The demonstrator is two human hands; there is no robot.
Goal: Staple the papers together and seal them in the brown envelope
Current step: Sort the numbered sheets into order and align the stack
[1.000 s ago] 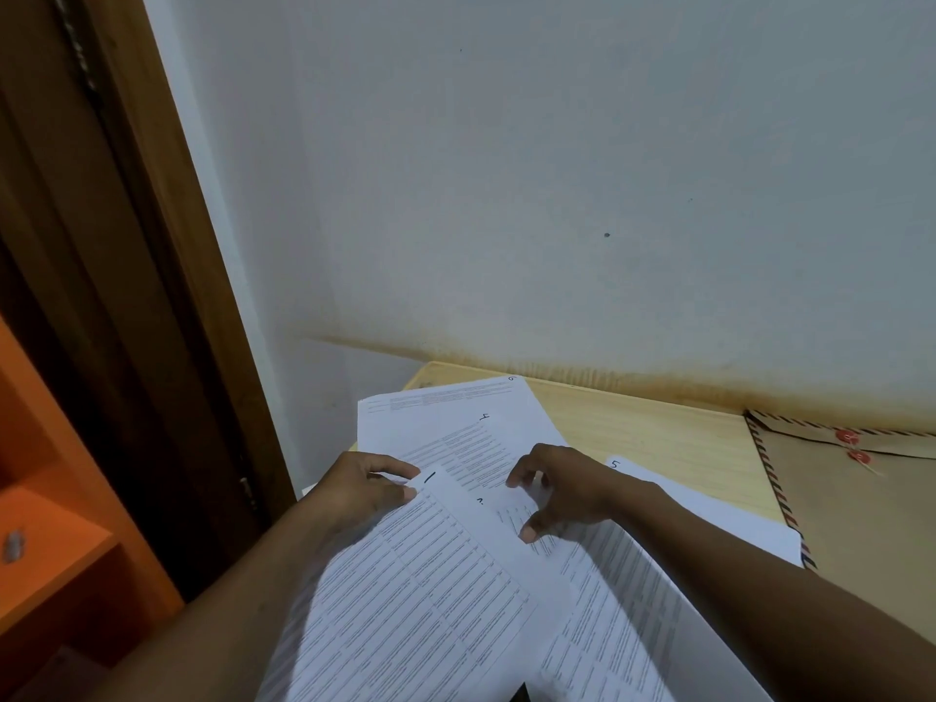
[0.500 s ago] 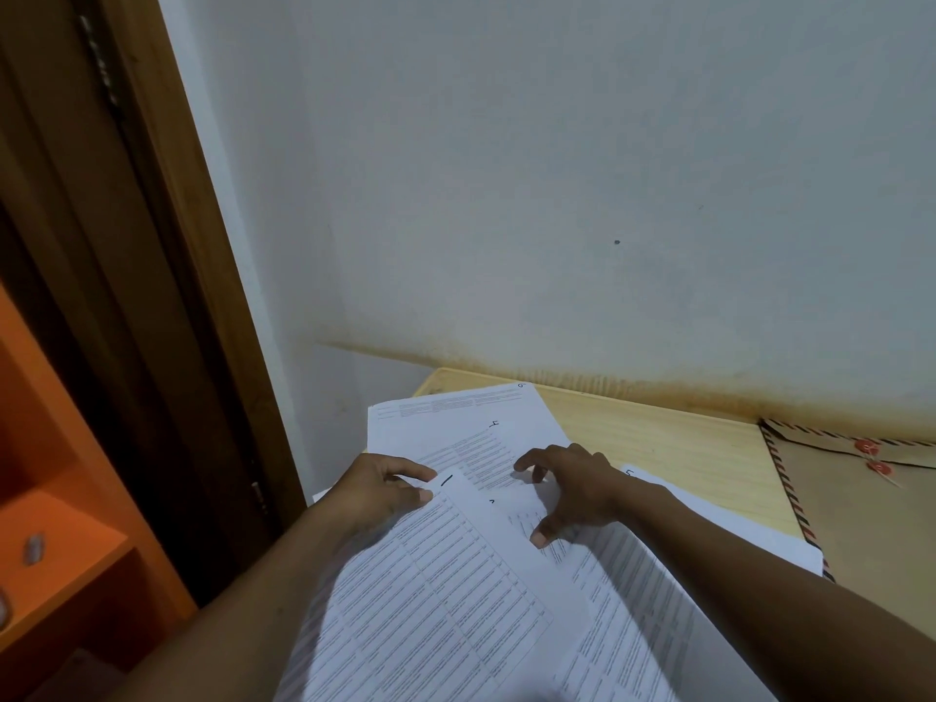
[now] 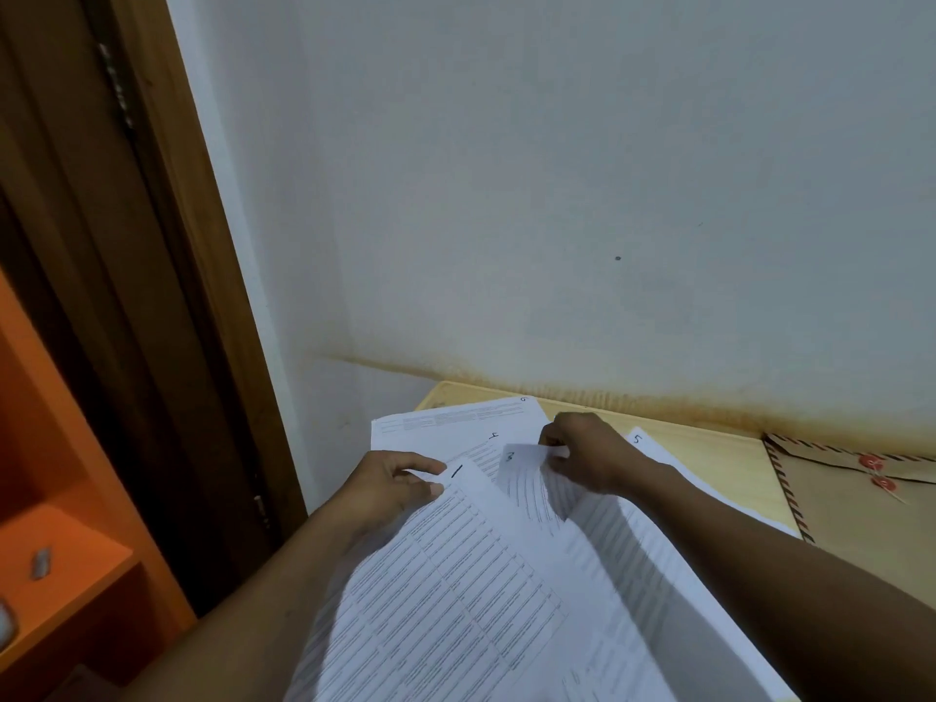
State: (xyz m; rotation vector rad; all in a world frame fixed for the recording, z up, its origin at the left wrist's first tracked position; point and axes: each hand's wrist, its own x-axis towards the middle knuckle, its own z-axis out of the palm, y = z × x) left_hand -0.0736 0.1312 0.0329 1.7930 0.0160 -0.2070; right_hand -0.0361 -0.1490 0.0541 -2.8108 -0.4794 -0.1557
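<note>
Several printed white sheets with handwritten numbers lie fanned over the wooden table [image 3: 709,458]. My left hand [image 3: 392,486] pinches the top left corner of the sheet marked 1 [image 3: 456,575]. My right hand [image 3: 582,456] pinches the top edge of the sheet marked 2 [image 3: 532,486] and holds that corner lifted and curled. Under them lie the sheet marked 4 [image 3: 445,438] and the sheet marked 5 [image 3: 653,448]. The brown envelope [image 3: 861,504], with a striped border and red string buttons, lies flat at the right by the wall. No stapler is in view.
A white wall [image 3: 557,195] with a brown stain along its base stands directly behind the table. A dark wooden door frame [image 3: 167,296] rises on the left. An orange shelf [image 3: 66,585] at lower left holds a small grey object [image 3: 41,562].
My right hand went from resting flat on the papers to pinching and lifting the corner of the sheet marked 2. My left hand kept its hold on sheet 1.
</note>
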